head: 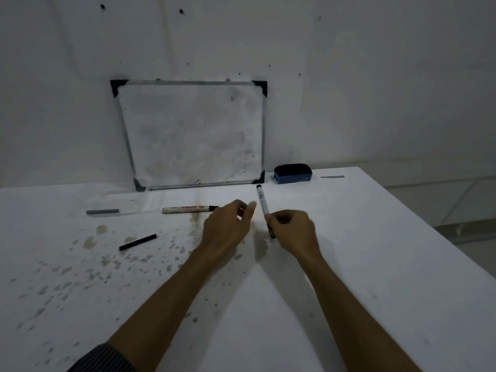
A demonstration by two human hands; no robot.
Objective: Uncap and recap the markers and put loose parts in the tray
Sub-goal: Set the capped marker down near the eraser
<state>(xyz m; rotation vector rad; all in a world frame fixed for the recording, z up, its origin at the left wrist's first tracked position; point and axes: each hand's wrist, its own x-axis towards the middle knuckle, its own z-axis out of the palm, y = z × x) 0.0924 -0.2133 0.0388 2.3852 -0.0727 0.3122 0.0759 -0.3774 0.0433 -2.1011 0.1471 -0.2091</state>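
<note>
Fingers (279, 220) of the right hand (292, 232) pinch a marker (262, 204); left hand (228, 226) is half-curled, seemingly empty, just beside. A hasty tug could flick ink onto the surface (349, 264).

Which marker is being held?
The white marker in the right hand, tilted up off the table. The other marker lies flat left of the left hand.

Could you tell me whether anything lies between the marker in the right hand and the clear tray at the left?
Yes: the right hand holds a marker upright, and between it and the clear tray are the left hand and a second marker lying on the table.
</note>
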